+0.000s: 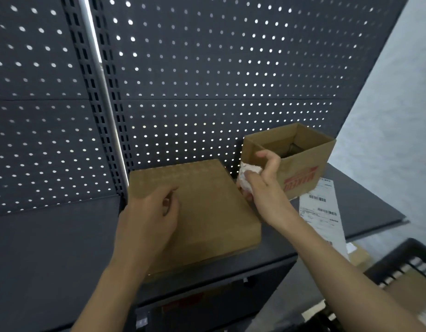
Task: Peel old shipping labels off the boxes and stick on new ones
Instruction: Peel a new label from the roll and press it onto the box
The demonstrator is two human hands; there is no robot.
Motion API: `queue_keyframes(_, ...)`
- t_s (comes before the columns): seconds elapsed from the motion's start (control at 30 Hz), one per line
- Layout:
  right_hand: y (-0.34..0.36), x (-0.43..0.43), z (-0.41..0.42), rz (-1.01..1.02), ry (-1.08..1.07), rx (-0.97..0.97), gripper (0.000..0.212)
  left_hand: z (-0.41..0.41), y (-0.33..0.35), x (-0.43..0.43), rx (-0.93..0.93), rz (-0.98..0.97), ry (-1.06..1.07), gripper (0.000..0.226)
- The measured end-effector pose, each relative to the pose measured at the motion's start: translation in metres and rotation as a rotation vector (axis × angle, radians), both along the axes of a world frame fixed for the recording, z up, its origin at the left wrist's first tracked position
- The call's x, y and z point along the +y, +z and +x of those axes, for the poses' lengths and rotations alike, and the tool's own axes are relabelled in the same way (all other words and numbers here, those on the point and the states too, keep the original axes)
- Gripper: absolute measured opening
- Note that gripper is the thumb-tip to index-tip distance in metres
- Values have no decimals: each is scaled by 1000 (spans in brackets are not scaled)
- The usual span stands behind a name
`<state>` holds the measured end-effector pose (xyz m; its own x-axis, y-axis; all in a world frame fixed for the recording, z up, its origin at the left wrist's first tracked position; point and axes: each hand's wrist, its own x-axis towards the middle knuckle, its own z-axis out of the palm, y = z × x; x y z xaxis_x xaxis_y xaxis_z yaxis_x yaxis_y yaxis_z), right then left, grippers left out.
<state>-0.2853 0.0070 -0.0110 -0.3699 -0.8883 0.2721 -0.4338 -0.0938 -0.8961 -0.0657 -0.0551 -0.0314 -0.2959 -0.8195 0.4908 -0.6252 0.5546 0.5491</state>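
dim scene, backlight through pegboard (231,68) holes, soft blur, wide-angle bending

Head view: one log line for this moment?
left hand rests on flat box | right hand grips paper wad by open box | label sheet on shelf

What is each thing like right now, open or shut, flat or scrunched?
flat box: closed, lying flat.
small box: open on top, upright.
white paper: scrunched into a ball.
label sheet: lying flat.
left hand: resting on flat box.
right hand: gripping white paper.
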Motion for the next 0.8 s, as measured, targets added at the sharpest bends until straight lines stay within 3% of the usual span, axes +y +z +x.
queue_keyframes(0.07, 3, 9, -8, -123, -115, -65, 26, -6, 0, 6, 39, 33, -98, 23)
queue_keyframes(0.17, 12, 26, -28, -217, -234, 1, 31, -22, 2, 16, 70, 92, -230, 22)
queue_keyframes(0.43, 55, 45, -95, -184, -335, 173, 27, -101, -4, 79, 60, 50, -554, 21)
queue_keyframes(0.6, 57, 24, -128, -133, -300, 325, 29, -163, -35, 107, -175, 74, -595, 32)
queue_keyframes(0.8, 48, 6, -162, -88, -300, 438, 39, -217, -59, 113, -545, 208, -361, 60)
